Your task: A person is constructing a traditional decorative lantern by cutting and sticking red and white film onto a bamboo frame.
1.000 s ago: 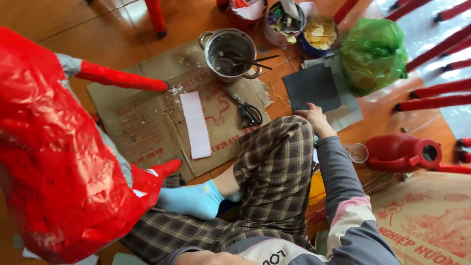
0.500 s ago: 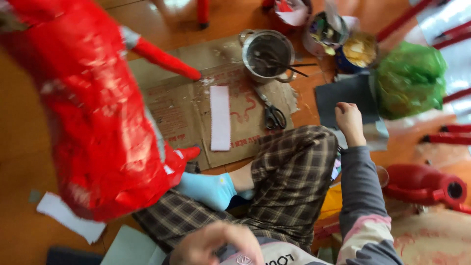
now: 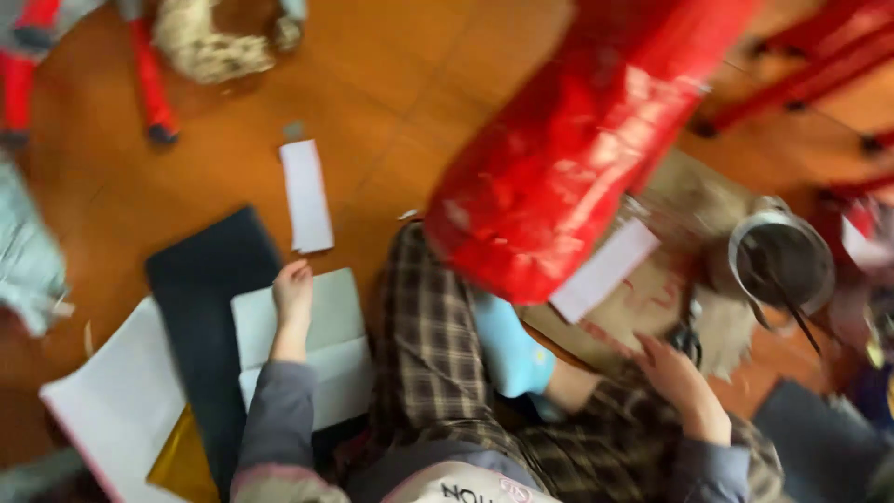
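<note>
Since half a second ago the view has swung left, and the left hand (image 3: 292, 291) has come out onto a pale sheet of paper (image 3: 326, 340) on the floor, fingers loosely together and flat on it, pinching nothing. A white paper strip (image 3: 306, 196) lies just beyond those fingertips, apart from them. The right hand (image 3: 678, 377) rests by the knee at the cardboard (image 3: 643, 307), seemingly as a brace; its fingers are blurred. Farther off, the big red paper-covered shape (image 3: 577, 158) leans over the legs beside a metal pot (image 3: 780, 261).

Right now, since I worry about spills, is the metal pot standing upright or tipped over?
Upright. The metal pot sits on the cardboard with its round mouth facing up, and thin sticks rest inside it.
</note>
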